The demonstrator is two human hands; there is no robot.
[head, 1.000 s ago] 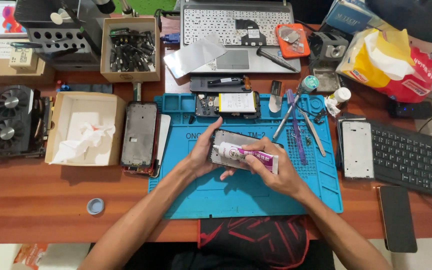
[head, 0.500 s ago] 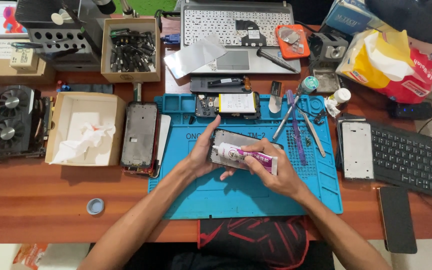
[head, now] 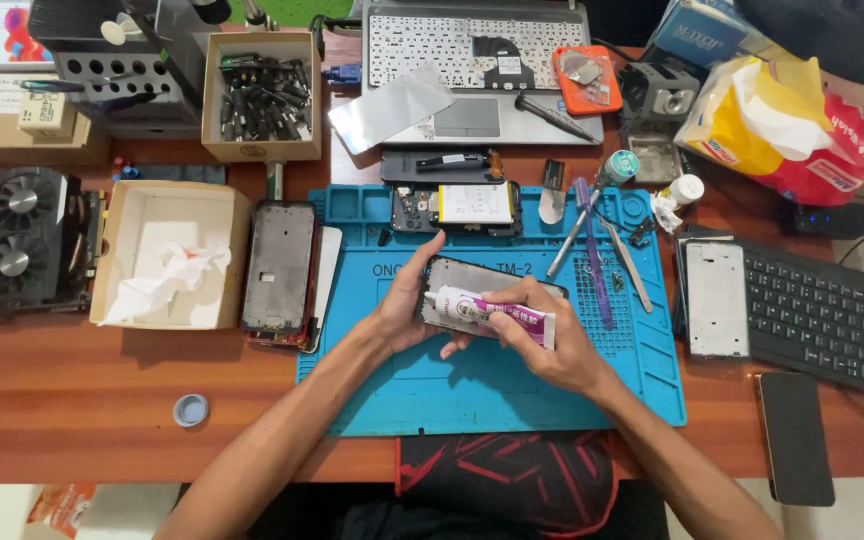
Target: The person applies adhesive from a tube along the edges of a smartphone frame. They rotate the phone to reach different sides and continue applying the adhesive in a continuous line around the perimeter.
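Over the middle of a blue work mat (head: 482, 385), my left hand (head: 407, 305) grips the left edge of a dark phone screen panel (head: 472, 275) and holds it slightly tilted. My right hand (head: 542, 335) is closed around a white and purple glue tube (head: 492, 310), whose nozzle end rests on the panel's left part. An opened phone body (head: 457, 208) with a white battery lies at the mat's far edge.
A phone frame (head: 279, 268) and a white box with tissue (head: 167, 255) lie left of the mat. Tweezers and a purple tool (head: 592, 245) lie at its right, then a white phone panel (head: 716, 298), a black keyboard (head: 817, 315) and a dark phone (head: 795, 438). A laptop (head: 477, 60) sits behind.
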